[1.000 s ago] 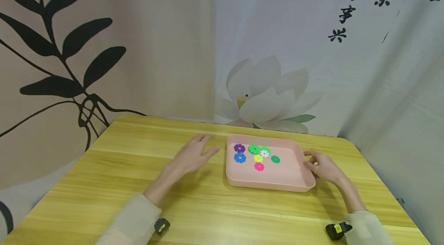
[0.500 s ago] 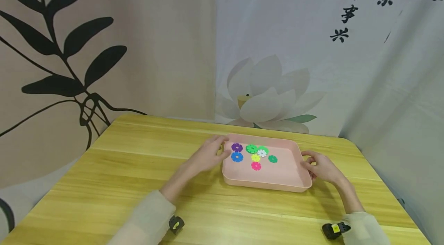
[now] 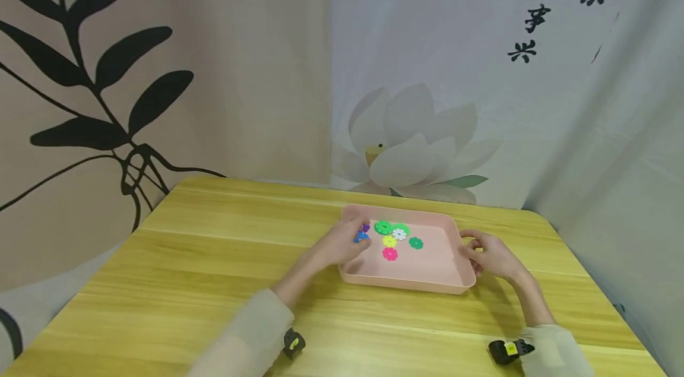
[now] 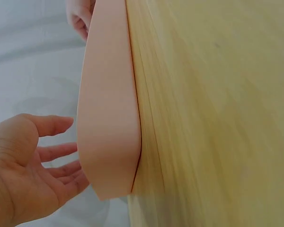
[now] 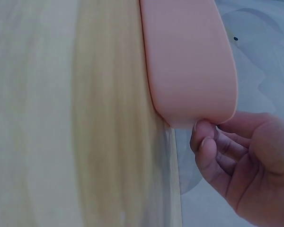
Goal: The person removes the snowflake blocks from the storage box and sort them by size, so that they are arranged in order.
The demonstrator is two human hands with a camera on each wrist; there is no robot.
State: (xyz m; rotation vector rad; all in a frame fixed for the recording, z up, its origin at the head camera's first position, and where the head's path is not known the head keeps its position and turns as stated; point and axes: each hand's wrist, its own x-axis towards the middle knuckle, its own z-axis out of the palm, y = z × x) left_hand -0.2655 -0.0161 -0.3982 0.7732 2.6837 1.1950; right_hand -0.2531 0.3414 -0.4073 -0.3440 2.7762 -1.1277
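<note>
On the wooden table lies a shallow pink tray (image 3: 438, 264), holding several notched plastic snowflake discs. A pink disc (image 3: 390, 254), a yellow disc (image 3: 389, 241) and a white disc (image 3: 399, 234) are among them, with green discs (image 3: 383, 227) close by. My left hand (image 3: 344, 241) reaches over the tray's left side, fingers loosely spread, partly covering a blue disc (image 3: 362, 237) and a purple disc (image 3: 366, 227). At the opposite end my right hand (image 3: 491, 255) grips the tray's right wall, its thumb at the rim and curled fingers against the outside in the right wrist view.
Bare wooden tabletop (image 3: 214, 258) extends left of the tray and in front of it. A printed fabric curtain (image 3: 256, 68) hangs right behind the table's back edge. Both wrists carry small black cameras (image 3: 504, 351).
My left hand has moved right, from beside the tray to over its left side. The tray has slid slightly left together with my right hand on its wall.
</note>
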